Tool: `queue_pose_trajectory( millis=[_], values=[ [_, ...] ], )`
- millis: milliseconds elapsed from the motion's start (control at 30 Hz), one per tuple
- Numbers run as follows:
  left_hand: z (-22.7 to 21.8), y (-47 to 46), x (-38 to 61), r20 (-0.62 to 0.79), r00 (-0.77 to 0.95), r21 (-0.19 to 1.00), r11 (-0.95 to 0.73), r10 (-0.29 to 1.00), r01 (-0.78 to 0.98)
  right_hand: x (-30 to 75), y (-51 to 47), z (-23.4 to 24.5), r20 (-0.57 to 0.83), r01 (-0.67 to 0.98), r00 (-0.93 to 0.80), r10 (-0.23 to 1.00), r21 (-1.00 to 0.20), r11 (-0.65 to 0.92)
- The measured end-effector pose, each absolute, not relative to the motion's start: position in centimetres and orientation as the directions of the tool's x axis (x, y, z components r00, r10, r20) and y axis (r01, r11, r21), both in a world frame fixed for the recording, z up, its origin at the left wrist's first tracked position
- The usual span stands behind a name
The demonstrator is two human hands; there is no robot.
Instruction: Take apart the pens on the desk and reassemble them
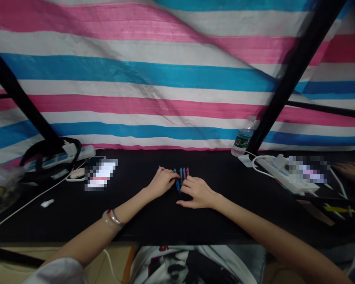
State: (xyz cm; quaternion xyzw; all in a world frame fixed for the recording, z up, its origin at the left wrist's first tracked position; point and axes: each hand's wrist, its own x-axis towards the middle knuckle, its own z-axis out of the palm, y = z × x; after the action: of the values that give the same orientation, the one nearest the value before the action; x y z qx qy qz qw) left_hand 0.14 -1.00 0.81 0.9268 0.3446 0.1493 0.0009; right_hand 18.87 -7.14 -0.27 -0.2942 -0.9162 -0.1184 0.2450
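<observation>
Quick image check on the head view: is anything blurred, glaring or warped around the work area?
In the head view, the wide lens warps the edges, and the pink, white and blue striped plastic tarpaulin shows sheen near the top. Pixelated patches hide items on the black tabletop. The bare left hand and bare right hand look clear, but the small blue and red sticks are tiny and partly covered.

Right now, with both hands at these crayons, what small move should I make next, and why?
Probably ease your right hand back a little. It sits close against the blue crayon that your left hand also reaches, so the two crowd it, and a red crayon lies just beyond.
</observation>
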Motion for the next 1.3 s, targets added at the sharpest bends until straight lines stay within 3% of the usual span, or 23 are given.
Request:
queue_pose_trajectory(
  millis=[133,267,500,667,933,1300],
  values=[
    [0.7,-0.8,-0.1,0.271,0.712,0.127,-0.757,0.648,0.641,19.3,-7.0,0.0,0.558,0.615,-0.584,0.589,-0.169,0.770],
    [0.7,-0.7,-0.2,0.263,0.716,0.144,-0.760,0.647,0.634,20.2,-5.9,-0.3,0.591,0.714,-0.310,0.745,-0.373,0.593],
    [1.0,-0.9,0.0,0.247,0.709,0.179,-0.750,0.660,0.636,21.6,-3.7,-1.6,0.389,0.759,-0.050,0.920,-0.584,0.288],
    [0.7,-0.8,-0.1,0.289,0.707,0.230,-0.763,0.646,0.604,21.5,-3.5,-1.9,0.279,0.767,-0.095,0.956,-0.591,0.249],
    [0.4,-0.6,-0.1,0.308,0.725,0.294,-0.786,0.616,0.544,21.6,-3.6,-1.7,0.297,0.777,-0.172,0.939,-0.545,0.314],
    [0.9,-1.2,-0.1,0.290,0.733,0.239,-0.788,0.615,0.567,21.6,-3.5,-1.9,0.312,0.773,-0.191,0.931,-0.537,0.339]
  ],
)
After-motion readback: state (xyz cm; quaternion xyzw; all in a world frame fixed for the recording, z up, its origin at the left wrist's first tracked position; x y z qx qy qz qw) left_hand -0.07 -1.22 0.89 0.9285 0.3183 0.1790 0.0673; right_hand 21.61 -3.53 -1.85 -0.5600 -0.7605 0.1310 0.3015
